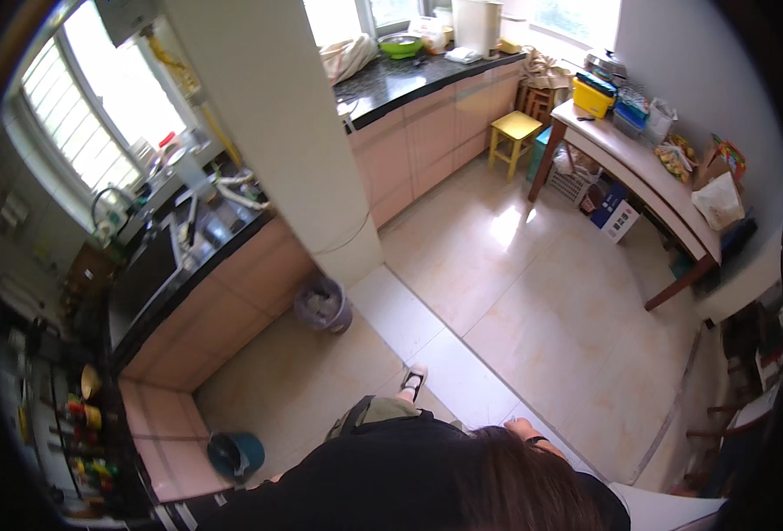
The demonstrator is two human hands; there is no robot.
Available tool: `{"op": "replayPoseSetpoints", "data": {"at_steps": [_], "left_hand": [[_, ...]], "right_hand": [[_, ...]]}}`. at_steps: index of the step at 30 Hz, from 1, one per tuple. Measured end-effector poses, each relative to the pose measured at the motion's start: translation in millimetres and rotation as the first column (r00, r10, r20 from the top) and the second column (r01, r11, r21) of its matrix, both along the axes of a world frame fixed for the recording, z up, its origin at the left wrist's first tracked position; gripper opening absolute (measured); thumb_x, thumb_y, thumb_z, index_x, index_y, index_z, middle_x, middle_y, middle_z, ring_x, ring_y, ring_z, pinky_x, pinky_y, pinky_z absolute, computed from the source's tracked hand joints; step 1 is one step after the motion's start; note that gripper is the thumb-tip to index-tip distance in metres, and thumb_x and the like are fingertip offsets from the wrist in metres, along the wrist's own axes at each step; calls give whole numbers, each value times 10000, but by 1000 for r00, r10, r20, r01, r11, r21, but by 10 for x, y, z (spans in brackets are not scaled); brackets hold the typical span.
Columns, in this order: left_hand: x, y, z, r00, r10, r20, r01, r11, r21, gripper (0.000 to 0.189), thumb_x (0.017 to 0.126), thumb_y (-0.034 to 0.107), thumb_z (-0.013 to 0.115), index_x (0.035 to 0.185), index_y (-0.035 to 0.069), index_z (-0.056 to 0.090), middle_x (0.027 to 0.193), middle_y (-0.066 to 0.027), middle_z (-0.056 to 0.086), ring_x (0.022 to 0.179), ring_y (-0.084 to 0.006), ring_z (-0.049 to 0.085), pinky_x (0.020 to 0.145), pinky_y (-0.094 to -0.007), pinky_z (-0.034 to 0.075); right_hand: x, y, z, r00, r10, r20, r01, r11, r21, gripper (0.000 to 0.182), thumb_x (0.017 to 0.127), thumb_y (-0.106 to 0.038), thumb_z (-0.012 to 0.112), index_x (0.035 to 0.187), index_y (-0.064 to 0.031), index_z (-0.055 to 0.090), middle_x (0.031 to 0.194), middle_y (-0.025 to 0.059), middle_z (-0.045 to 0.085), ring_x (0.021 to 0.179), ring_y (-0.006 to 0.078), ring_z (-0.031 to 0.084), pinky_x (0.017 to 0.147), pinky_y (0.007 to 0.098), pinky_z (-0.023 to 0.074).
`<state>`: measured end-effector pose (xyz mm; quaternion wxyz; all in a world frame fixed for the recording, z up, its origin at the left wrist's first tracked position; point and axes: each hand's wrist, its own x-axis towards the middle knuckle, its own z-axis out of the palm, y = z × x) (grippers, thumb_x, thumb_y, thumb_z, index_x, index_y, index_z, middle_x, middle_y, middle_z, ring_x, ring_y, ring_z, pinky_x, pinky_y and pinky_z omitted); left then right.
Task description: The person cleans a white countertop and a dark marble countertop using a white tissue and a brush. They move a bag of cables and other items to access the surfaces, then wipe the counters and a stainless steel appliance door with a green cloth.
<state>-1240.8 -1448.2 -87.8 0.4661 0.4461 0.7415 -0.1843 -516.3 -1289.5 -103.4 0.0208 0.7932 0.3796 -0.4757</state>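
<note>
My right hand hangs beside my hip above the white threshold strip, with a black band at the wrist. Hair and the black shirt hide part of that arm, and the fingers are too small to read. My left hand is out of view; only a sliver of skin shows past the shirt's edge on the left. One foot in a black-and-light shoe is on the floor in front of me. Ahead stands a lined waste bin against the wall pillar.
Left, a dark counter holds a sink; a blue bucket stands below. Ahead is another counter with a green basin. A yellow stool and a loaded table stand right. A chair is at far right.
</note>
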Motion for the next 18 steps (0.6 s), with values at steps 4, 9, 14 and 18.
{"op": "replayPoseSetpoints", "data": {"at_steps": [4, 9, 14, 18], "left_hand": [[55, 1854, 258, 985, -154, -78, 162, 980, 112, 189, 780, 218, 545, 687, 63, 598, 660, -135, 603, 607, -260, 587, 537, -381, 454], [1072, 5066, 511, 704, 523, 480, -690, 665, 287, 236, 820, 196, 481, 619, 80, 523, 519, -46, 482, 417, -169, 436, 400, -319, 333], [2582, 7198, 599, 768, 125, 628, -547, 638, 543, 146, 802, 164, 581, 857, 36, 624, 687, -27, 601, 580, -114, 554, 530, -271, 455], [3923, 7874, 224, 791, -138, 597, -320, 737, 595, 139, 794, 164, 587, 832, 34, 618, 648, -28, 596, 571, -124, 554, 531, -281, 460]], "right_hand": [[113, 854, -128, 994, -55, -90, 70, 981, 178, 470, 729, -370, 661, 956, 41, 635, 886, 200, 663, 833, 318, 642, 730, 401, 501], [108, 2118, 692, 988, -126, -84, 147, 932, 331, 371, 770, -336, 670, 938, -11, 606, 825, 153, 656, 726, 276, 611, 668, 401, 483], [603, 2777, 832, 917, -289, -275, 387, 809, 441, 354, 780, -350, 678, 901, -32, 580, 780, 123, 625, 667, 248, 561, 635, 374, 467], [1446, 2476, -70, 878, -470, -92, 463, 782, 417, 350, 758, -330, 692, 916, -34, 593, 792, 134, 636, 731, 271, 607, 675, 401, 490]]}}
